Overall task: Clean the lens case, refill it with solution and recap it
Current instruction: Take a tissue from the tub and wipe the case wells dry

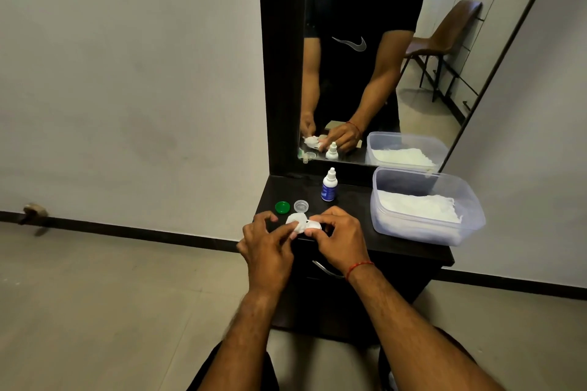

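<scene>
The white lens case (314,225) lies near the front edge of the dark dresser top (352,216). My right hand (338,240) pinches its right well. My left hand (268,243) pinches a small white wad of tissue (296,220) against the case's left well. Both caps are off: a green cap (282,207) and a clear cap (301,206) lie just behind the case. The small white solution bottle (329,185) with a blue label stands capped further back.
A clear plastic tub (470,200) holding white tissues sits at the right of the dresser top. A tall mirror (381,57) stands behind and reflects me. A drawer handle (327,270) shows below the top's front edge. Tiled floor lies left.
</scene>
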